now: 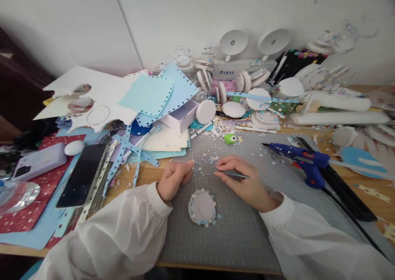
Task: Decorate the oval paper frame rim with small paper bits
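A round white disc edged with small blue and white pieces lies on the grey cutting mat, just below and between both hands. My left hand is closed above the disc's left side, its thumb pointing right; whatever its fingers hold, if anything, is hidden. My right hand is closed around thin tweezers, whose tips lie near the fingertips. Small paper bits are scattered on the mat between and beyond the hands.
A blue glue gun with a black cable lies at the right. White discs, a green figure and an open box stand behind. Paper sheets, a phone and a plastic cup are at the left.
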Motion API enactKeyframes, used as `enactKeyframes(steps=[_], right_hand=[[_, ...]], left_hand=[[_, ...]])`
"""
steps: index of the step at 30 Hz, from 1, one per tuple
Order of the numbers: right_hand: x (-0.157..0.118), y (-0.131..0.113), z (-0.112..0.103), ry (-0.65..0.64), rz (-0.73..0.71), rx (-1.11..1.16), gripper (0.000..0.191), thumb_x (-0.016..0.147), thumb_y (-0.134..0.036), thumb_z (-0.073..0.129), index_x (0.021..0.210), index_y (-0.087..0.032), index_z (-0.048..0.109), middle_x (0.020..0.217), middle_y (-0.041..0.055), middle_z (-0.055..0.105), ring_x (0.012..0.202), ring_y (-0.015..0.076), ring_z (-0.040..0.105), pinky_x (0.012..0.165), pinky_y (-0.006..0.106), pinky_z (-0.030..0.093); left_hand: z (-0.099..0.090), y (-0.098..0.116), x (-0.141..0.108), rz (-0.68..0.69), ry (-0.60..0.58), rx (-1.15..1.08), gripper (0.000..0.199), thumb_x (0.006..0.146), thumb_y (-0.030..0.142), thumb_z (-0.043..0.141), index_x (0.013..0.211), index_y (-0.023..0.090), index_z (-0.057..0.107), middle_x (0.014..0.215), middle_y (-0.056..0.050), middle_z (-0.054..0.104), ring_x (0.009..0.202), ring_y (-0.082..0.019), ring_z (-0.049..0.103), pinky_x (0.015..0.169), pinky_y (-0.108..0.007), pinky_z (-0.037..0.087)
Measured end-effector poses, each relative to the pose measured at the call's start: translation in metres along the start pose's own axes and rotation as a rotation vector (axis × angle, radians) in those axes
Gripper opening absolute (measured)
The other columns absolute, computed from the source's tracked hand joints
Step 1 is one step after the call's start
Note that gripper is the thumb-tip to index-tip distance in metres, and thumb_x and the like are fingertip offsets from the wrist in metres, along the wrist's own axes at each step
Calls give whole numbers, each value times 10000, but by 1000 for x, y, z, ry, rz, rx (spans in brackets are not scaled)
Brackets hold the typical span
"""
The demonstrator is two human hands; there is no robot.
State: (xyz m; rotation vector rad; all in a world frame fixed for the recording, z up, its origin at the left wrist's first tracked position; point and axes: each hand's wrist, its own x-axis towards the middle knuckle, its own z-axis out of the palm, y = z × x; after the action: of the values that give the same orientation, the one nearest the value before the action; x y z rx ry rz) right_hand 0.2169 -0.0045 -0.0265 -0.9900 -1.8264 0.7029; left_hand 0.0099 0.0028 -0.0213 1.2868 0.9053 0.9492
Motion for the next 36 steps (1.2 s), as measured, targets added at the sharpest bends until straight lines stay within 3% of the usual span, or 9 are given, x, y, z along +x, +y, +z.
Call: enactKeyframes(steps=[5, 17, 23, 27, 30, 33, 36], right_hand=[[0, -5, 2, 61, 43, -10, 29, 775, -200, 642, 767, -227, 636, 756, 30, 687, 724, 161, 642, 674, 313, 517], [-1, -5, 6, 6, 43, -70, 41, 795, -213, 621, 763, -217, 647, 750, 38, 691, 707, 162, 633, 647, 311, 508], [0, -8, 0, 137, 94, -25, 29, 751, -203, 671, 744, -218, 648, 742, 34, 686, 715, 166, 634, 669, 310, 515], [-1, -16, -4, 217, 127, 40, 78, 726, -171, 697, 742, -226, 644, 733, 25, 676, 704, 157, 629, 648, 290, 516], [-5, -21, -6, 229, 144, 72, 104, 717, -154, 702, 747, -231, 640, 737, 24, 672, 683, 155, 628, 611, 281, 512], [-8, -23, -6, 213, 122, 93, 126, 718, -137, 697, 778, -237, 649, 760, 32, 671, 700, 165, 631, 603, 292, 513], [-9, -23, -5, 198, 100, 91, 145, 717, -118, 695, 792, -237, 655, 771, 35, 675, 725, 171, 635, 623, 304, 518]], left_hand=[[0, 0, 0, -20, 8, 35, 590, 868, 513, 403, 406, 181, 249, 405, 51, 222, 407, -70, 194, 480, -291, 172], [0, -1, 0, -12, 13, 24, 579, 875, 496, 405, 417, 183, 244, 414, 54, 219, 413, -71, 190, 477, -292, 163], [0, 0, 1, 3, 36, 35, 570, 872, 498, 401, 422, 183, 247, 426, 49, 229, 427, -77, 207, 477, -282, 191], [1, 3, 1, 22, 66, 55, 479, 858, 453, 472, 486, 152, 450, 481, 36, 349, 466, -83, 293, 491, -257, 238], [3, 8, 0, 6, 37, 91, 322, 826, 407, 545, 695, 124, 622, 535, 29, 441, 480, -83, 330, 476, -237, 249], [5, 10, 0, 29, 17, 122, 265, 793, 370, 600, 814, 110, 641, 551, 21, 476, 487, -86, 355, 466, -226, 261], [6, 7, -1, 51, -1, 127, 236, 776, 332, 626, 857, 110, 633, 495, 56, 393, 449, -74, 302, 438, -214, 234]])
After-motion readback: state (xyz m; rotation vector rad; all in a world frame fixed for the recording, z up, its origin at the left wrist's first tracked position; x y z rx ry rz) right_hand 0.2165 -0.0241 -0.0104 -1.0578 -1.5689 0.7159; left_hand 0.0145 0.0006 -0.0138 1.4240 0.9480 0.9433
